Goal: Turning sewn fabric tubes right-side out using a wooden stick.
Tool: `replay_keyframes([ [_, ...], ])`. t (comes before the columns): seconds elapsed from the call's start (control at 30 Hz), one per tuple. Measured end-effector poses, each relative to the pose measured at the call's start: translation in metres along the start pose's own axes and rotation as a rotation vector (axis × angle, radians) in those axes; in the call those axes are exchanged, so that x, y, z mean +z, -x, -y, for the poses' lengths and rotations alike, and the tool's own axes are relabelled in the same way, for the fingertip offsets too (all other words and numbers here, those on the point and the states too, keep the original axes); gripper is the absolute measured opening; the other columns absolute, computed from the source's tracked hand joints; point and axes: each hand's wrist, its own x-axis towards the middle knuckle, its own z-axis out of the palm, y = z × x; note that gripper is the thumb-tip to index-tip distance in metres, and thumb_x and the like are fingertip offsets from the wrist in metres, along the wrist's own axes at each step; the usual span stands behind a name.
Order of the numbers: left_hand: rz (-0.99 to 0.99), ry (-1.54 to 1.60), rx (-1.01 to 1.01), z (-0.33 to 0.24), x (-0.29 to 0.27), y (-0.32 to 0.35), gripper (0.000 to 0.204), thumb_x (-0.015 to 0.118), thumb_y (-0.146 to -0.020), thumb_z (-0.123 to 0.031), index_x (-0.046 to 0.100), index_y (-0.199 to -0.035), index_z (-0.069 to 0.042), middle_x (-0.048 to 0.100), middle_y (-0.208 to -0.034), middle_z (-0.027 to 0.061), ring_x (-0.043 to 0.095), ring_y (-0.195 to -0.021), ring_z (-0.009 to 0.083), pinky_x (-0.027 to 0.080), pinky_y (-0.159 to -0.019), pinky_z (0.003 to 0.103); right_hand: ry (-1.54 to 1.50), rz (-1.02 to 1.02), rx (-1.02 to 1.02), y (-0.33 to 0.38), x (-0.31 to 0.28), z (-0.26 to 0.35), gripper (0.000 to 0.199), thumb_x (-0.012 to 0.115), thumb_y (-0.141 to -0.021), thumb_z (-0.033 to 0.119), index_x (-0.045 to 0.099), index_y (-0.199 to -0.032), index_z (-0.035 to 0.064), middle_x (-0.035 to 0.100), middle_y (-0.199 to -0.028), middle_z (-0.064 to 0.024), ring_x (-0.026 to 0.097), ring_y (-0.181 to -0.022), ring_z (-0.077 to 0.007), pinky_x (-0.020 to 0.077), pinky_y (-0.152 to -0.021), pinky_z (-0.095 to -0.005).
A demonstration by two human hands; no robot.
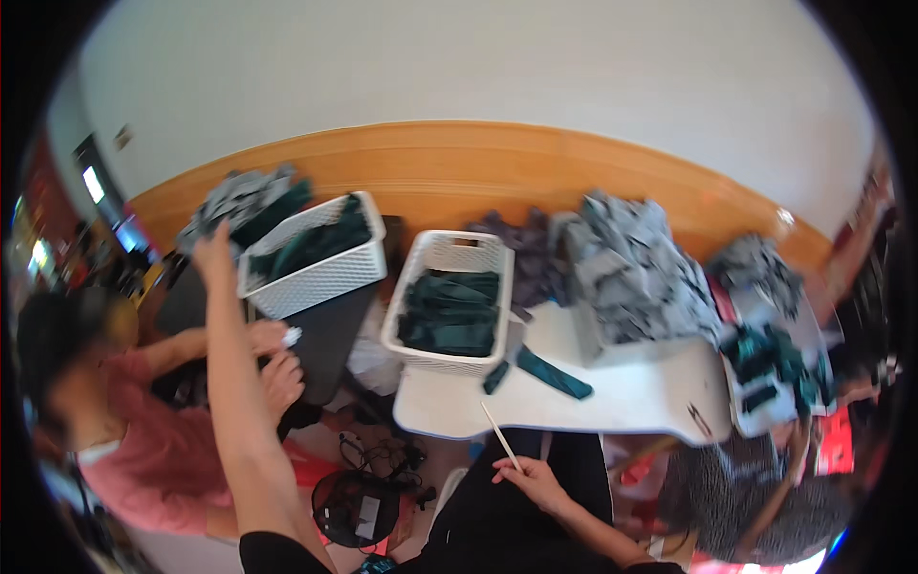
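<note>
My left arm stretches far forward and left, and my left hand is at a heap of grey cloth beside a white basket. Its fingers are small and blurred. Low in front of my lap, my right hand grips a thin pale stick that points up toward the table edge. Dark green fabric pieces fill that left basket. A second white basket holds more folded dark green pieces. One narrow green strip lies on the white table.
At left, a person in a pink shirt works close to my left arm. A big grey cloth pile rises from a bin. Scissors-like tool lies near the table's right corner. Another person sits right. A black fan stands below.
</note>
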Motion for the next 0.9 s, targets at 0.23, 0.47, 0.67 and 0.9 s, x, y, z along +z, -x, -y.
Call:
replay_keyframes([
  [0.23, 0.230, 0.281, 0.351, 0.001, 0.016, 0.211, 0.041, 0.059, -0.092, -0.010, 0.047, -0.129, 0.002, 0.056, -0.123, 0.0125, 0.052, -0.115, 0.0213, 0.041, -0.097, 0.031, 0.547, -0.610, -0.272, 0.042, -0.080, 0.021, 0.028, 0.047, -0.095, 0.019, 0.059, -0.116, 0.0031, 0.057, -0.095, -0.0155, 0.059, -0.088, -0.0322, 0.0477, -0.077, -0.0366],
  [0.47, 0.989, 0.286, -0.296, 0.003, 0.040, 0.456, 0.017, 0.064, -0.086, -0.007, 0.065, -0.101, 0.002, 0.067, -0.084, 0.0083, 0.063, -0.069, 0.0126, 0.050, -0.060, 0.023, 0.850, -0.888, -0.385, 0.032, -0.162, 0.031, 0.022, 0.063, -0.087, 0.018, 0.066, -0.105, 0.0058, 0.060, -0.091, -0.0105, 0.062, -0.078, -0.0275, 0.0501, -0.067, -0.0351],
  [0.67, 1.349, 0.366, -0.987, 0.025, 0.065, 0.542, 0.027, 0.060, -0.092, -0.013, 0.060, -0.113, 0.003, 0.067, -0.101, 0.0157, 0.067, -0.087, 0.0205, 0.054, -0.073, 0.028, 0.874, -0.804, -0.397, -0.024, -0.158, 0.028, 0.031, 0.068, -0.082, 0.031, 0.068, -0.105, 0.0100, 0.063, -0.098, -0.0070, 0.065, -0.080, -0.0257, 0.0525, -0.070, -0.0344],
  [0.9, 1.201, 0.221, -0.754, 0.034, 0.083, 0.548, 0.031, 0.060, -0.092, -0.013, 0.057, -0.119, 0.001, 0.065, -0.107, 0.0129, 0.065, -0.092, 0.0187, 0.053, -0.074, 0.028, 0.871, -0.748, -0.218, -0.044, -0.153, 0.022, 0.033, 0.070, -0.079, 0.035, 0.068, -0.101, 0.0101, 0.061, -0.099, -0.0057, 0.066, -0.080, -0.0256, 0.0516, -0.070, -0.0383],
])
